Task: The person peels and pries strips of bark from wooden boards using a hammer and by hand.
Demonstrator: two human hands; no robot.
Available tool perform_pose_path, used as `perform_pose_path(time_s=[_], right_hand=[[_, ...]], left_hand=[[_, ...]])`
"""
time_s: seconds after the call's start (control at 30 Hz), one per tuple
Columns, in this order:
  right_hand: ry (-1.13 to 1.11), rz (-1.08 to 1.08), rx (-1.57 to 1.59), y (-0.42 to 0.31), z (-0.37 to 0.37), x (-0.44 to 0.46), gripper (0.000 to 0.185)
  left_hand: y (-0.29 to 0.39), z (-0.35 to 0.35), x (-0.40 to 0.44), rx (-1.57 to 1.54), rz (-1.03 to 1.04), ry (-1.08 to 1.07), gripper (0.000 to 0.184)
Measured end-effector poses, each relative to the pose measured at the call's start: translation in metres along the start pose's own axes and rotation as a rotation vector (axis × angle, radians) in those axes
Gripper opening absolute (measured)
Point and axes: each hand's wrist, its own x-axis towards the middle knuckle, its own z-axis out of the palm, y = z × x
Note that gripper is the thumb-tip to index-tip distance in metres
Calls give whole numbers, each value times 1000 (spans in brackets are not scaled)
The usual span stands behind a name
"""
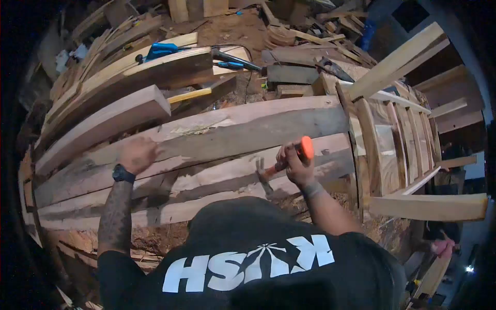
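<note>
My right hand (298,166) is wrapped round a hammer (307,148) with an orange handle. The handle's butt points up past my fingers, and the metal head hangs to the left, low over the planks. On the left, my left hand (138,155) is closed in a fist above the planks, a dark watch on its wrist. Anything inside that fist is hidden. Beneath both hands lie long, rough wooden planks (248,126) side by side, grey and pinkish, with splintered patches on their faces.
A thick beam (111,124) lies beyond my left hand. Behind it, a blue tool (160,50) rests on stacked timber. To the right stands a slatted wooden frame (398,142) with projecting legs. Scrap wood (336,26) is heaped at the back.
</note>
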Motion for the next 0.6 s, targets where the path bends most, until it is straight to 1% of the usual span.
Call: perform_pose_path(time_s=[0.03,0.07,0.1,0.17,0.2,0.3,0.37,0.4,0.47,0.5,0.57,0.6], right_hand=[[-15,46,-76,-14,-9,-3,15],[68,307,-199,-27,-28,17,24],[77,300,-280,-25,-38,25,31],[35,415,-213,-20,-57,35,33],[29,430,-241,-15,-61,38,33],[12,482,-312,-2,-69,58,33],[3,536,-329,12,-67,85,34],[26,453,-415,37,-73,105,35],[-3,430,-510,80,-85,170,38],[24,423,-625,77,-82,203,38],[114,262,-743,73,-89,283,41],[202,365,-491,80,-83,295,40]], left_hand=[[6,-7,12,9,-21,-2,25],[7,-19,33,154,67,59,26],[9,-35,47,175,101,96,27],[10,-59,70,215,152,172,28],[11,-68,78,250,191,201,29],[21,-92,105,233,201,109,30],[20,-91,111,248,188,118,31],[19,-90,110,247,185,124,31],[29,-99,110,239,173,94,31],[30,-99,108,244,174,94,31],[25,-97,99,252,166,87,32],[26,-93,93,246,128,72,32]])
